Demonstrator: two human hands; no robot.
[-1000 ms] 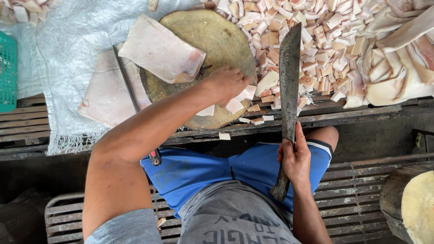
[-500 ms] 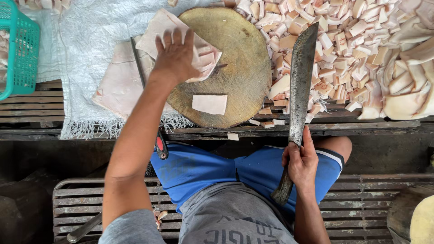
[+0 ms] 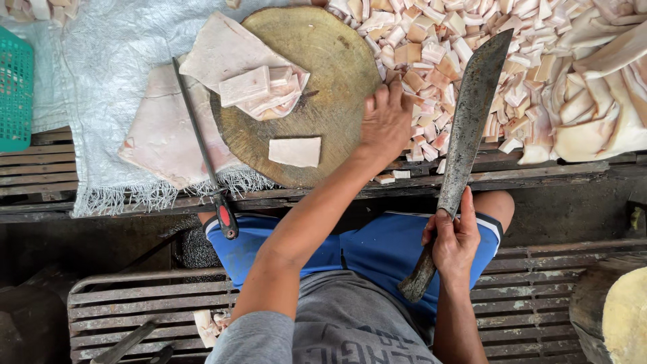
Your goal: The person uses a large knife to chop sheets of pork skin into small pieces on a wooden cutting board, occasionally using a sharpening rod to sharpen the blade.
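On your far left a green basket [image 3: 15, 94] sits at the desk edge, then a sharpening steel [image 3: 202, 155] lies across the white sheet. One pale meat slab [image 3: 294, 152] rests on the round chopping block [image 3: 306, 94]. Your left hand [image 3: 385, 121] presses flat, fingers spread, on the block's right rim beside the cut pieces [image 3: 472, 61]. Your right hand's fingers wrap the cleaver [image 3: 465, 145], apparently firmly; a swing now could catch that hand.

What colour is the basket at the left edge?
The basket is green, seen in the head view.
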